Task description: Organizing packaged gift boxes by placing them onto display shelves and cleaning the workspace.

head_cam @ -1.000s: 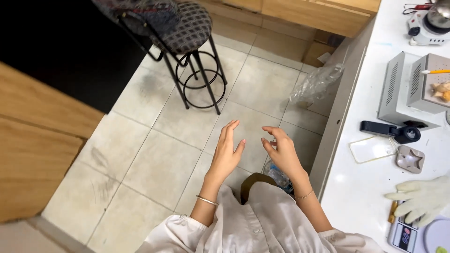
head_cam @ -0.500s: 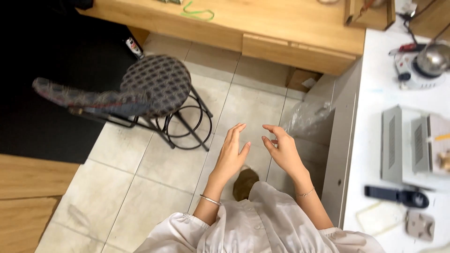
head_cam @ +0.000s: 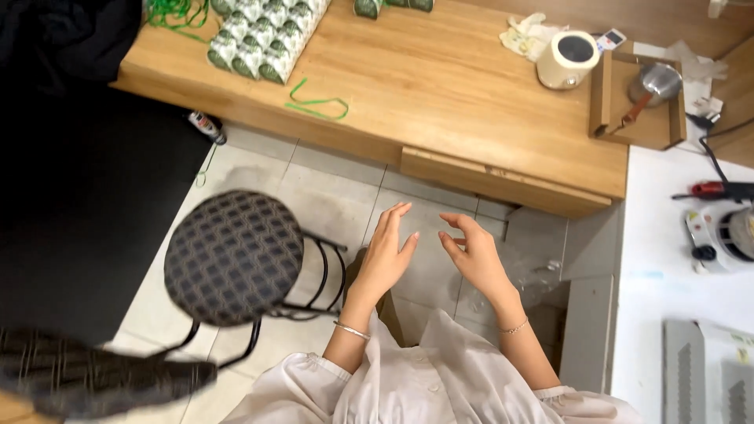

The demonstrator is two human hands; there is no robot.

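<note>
**Both hands empty over the floor**

Nothing is being held: the left hand [head_cam: 386, 257] and right hand [head_cam: 471, 255] are being kept loosely open, fingers slightly curled, above the tiled floor [head_cam: 338, 196]. The round patterned stool [head_cam: 233, 257] is being left untouched just beside the left hand.

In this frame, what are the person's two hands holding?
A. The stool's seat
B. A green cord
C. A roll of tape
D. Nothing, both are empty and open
D. The left hand and right hand hover over the tiled floor with fingers spread and nothing in them; the stool stands apart to the left, and the green cord and roll of tape lie on the wooden table.
</note>
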